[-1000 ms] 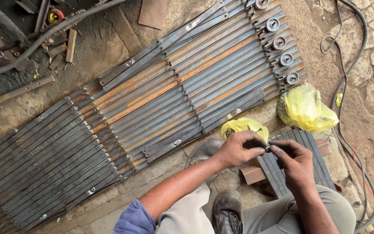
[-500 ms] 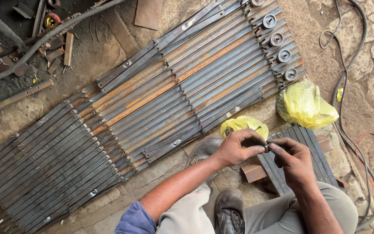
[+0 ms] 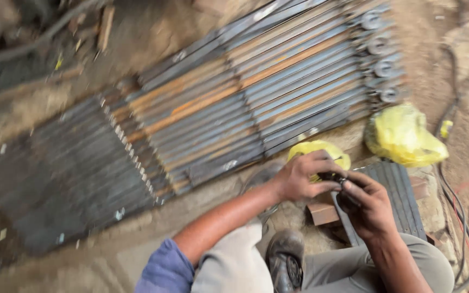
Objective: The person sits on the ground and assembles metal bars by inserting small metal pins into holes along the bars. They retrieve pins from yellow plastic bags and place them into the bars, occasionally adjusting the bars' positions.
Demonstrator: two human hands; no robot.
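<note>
My left hand (image 3: 305, 176) and my right hand (image 3: 367, 203) meet over a short stack of flat metal strips (image 3: 397, 190) that rests on a wooden block (image 3: 321, 212). Together the fingers pinch a small dark part (image 3: 334, 177); the blur hides what kind of part it is. Just behind my left hand lies a small yellow plastic bag (image 3: 321, 149). A bigger yellow bag (image 3: 403, 135) sits to the right of it. My knees and one shoe (image 3: 283, 260) are at the bottom of the view.
A long folding metal grille of flat bars (image 3: 218, 114) lies across the dirt floor, with round rollers (image 3: 378, 46) at its far right end. Cables (image 3: 462, 217) run along the right side. Scrap and a hose (image 3: 28, 46) sit at the top left.
The view has swung and blurred, shifting the scene right and down. Both hands stay together on the small part over the strips.
</note>
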